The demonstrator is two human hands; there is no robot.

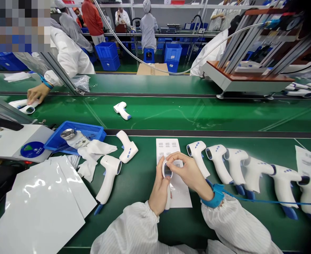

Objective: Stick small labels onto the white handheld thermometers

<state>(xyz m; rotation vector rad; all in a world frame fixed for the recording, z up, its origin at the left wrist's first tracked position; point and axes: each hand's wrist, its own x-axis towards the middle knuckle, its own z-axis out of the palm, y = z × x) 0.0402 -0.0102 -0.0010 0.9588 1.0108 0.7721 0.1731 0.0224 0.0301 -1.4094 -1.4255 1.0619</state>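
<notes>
A white infrared thermometer (167, 171) stands upright in front of me, its dark oval screen facing me. My left hand (158, 190) wraps round its handle and head, the thumb beside the screen. At the screen's upper edge, the bent fingers and thumb of my right hand (186, 171) touch the head; whether they pinch something thin there is too small to tell. A blue wrist strap (215, 195) circles my right wrist. Beneath both hands lies a white label sheet (180, 192) with rows of small printed labels.
Several thermometers line the right, starting with one thermometer (198, 157); two more, including this thermometer (109, 176), lie left. A blue tray (92, 131) holds a can, near white sheets (44, 201). Another thermometer (122, 110) rests on the green conveyor (171, 113). A co-worker's hand (38, 93) grips thermometers.
</notes>
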